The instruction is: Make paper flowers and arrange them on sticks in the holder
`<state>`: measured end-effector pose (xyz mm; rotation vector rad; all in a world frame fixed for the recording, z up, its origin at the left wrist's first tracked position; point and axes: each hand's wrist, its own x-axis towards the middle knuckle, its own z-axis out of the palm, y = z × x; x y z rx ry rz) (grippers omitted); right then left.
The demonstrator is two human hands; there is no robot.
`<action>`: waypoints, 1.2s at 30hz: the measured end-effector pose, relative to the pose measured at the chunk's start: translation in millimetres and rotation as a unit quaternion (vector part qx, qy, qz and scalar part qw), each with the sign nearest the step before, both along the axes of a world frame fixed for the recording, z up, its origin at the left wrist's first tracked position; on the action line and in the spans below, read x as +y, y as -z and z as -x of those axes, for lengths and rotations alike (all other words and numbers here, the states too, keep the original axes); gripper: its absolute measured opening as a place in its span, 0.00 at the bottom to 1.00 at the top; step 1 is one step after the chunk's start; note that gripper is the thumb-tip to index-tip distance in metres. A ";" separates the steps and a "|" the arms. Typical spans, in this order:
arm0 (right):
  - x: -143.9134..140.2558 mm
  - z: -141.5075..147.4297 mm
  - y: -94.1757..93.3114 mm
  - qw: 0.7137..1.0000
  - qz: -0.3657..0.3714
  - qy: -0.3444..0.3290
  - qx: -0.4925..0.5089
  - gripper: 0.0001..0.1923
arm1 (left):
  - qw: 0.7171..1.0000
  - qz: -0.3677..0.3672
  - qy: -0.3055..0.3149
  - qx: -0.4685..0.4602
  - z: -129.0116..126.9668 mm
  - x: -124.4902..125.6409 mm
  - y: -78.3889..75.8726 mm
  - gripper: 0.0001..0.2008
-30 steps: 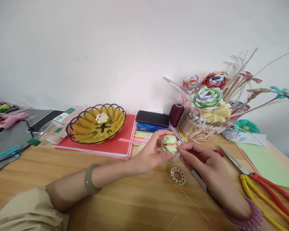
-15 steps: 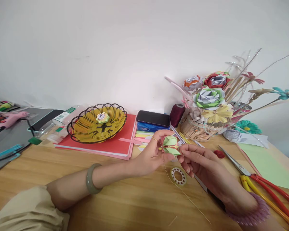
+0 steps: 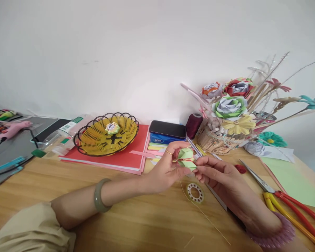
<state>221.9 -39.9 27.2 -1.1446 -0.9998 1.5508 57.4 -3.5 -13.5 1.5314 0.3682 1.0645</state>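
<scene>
Light green folded paper, shaped like a small flower [image 3: 186, 158], is held above the table between the thumb and fingers of my left hand [image 3: 164, 169]. A reddish line runs across its middle. My right hand [image 3: 220, 176] pinches the flower's lower right edge with thumb and forefinger, the other fingers curled beneath. Below the flower, a thin pale thread [image 3: 199, 209] trails down across the wooden table [image 3: 126, 217]. A roll of clear tape [image 3: 195, 193] with a holed white core lies under my hands.
A yellow woven basket [image 3: 94, 145] holding a small paper flower stands on red paper [image 3: 126, 162]. Behind my hands are a phone [image 3: 167, 129] and a maroon thread spool [image 3: 194, 126]. Scissors [image 3: 265, 185] lie right, near a basket of paper flowers [image 3: 217, 141]. A pink glue gun [image 3: 12, 129] lies far left.
My right fingers have shifted slightly and closed in at the flower's lower right edge. My left hand keeps nearly the same hold, and the view has moved a little.
</scene>
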 end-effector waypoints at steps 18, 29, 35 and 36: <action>-7.3 5.6 3.9 0.912 -0.193 0.060 -0.357 0.09 | 0.999 0.001 -0.036 0.039 -1.8 -4.9 -0.3 0.21; -6.4 3.9 0.5 0.955 -0.141 0.051 -0.255 0.13 | 0.996 -0.015 -0.079 0.030 -2.1 -9.2 0.9 0.18; -1.8 1.6 1.3 0.986 -0.064 0.063 -0.142 0.14 | 0.996 -0.023 -0.078 0.026 -1.2 -7.6 1.4 0.18; -1.7 1.6 1.9 0.986 -0.063 0.064 -0.140 0.14 | 0.996 -0.024 -0.080 0.026 -1.1 -7.5 1.3 0.18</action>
